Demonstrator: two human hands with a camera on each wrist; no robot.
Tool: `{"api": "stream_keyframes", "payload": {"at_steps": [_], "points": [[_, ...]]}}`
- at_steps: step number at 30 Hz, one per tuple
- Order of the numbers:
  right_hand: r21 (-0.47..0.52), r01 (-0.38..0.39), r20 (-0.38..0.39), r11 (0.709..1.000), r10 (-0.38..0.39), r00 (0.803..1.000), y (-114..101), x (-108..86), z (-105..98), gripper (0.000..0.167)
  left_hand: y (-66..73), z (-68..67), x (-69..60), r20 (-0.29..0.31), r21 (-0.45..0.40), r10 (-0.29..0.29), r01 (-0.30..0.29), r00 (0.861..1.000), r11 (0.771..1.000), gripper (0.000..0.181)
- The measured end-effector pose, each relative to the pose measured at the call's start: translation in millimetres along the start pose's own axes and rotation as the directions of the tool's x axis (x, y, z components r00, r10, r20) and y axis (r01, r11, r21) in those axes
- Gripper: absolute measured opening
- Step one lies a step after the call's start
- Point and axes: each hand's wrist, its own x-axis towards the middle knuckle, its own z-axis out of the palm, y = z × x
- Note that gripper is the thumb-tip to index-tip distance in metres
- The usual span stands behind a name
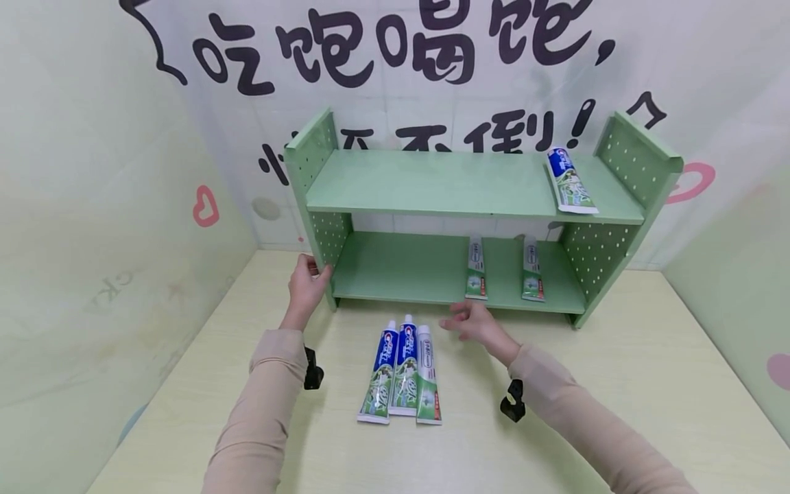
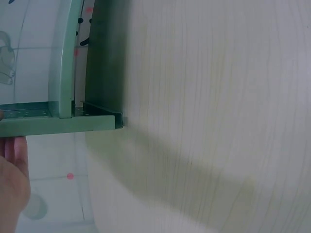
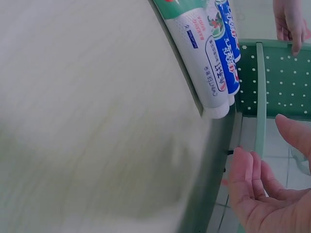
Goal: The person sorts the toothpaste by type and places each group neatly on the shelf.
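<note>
My left hand [image 1: 305, 288] grips the front edge of the left side panel of a green two-tier shelf [image 1: 395, 269]; in the left wrist view, fingers [image 2: 19, 150] lie against that panel [image 2: 53, 127]. Close to the lower board's front edge, my right hand [image 1: 481, 326] holds nothing, its thumb and fingers apart, as the right wrist view shows the hand [image 3: 272, 194]. On the table before the shelf lie two blue-green tubes [image 1: 379, 374] [image 1: 404, 370] and a white-green tube [image 1: 427, 377], side by side, caps toward the shelf.
Two white-green tubes [image 1: 476, 269] [image 1: 533, 271] lie apart on the lower board. A blue-green tube [image 1: 570, 182] lies on the upper board's right part. Behind the shelf stands a wall with black lettering [image 1: 333, 51]; pale walls flank the table [image 1: 204, 384].
</note>
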Motion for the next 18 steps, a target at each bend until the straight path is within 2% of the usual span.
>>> {"api": "stream_keyframes", "payload": {"at_steps": [18], "points": [[-0.058, -0.068, 0.036, 0.996, 0.071, 0.997, 11, -9.2, 35, 0.051, 0.9, 0.2, -0.8, 0.012, -0.007, -0.010, 0.010, 1.000, 1.000, 0.037]]}}
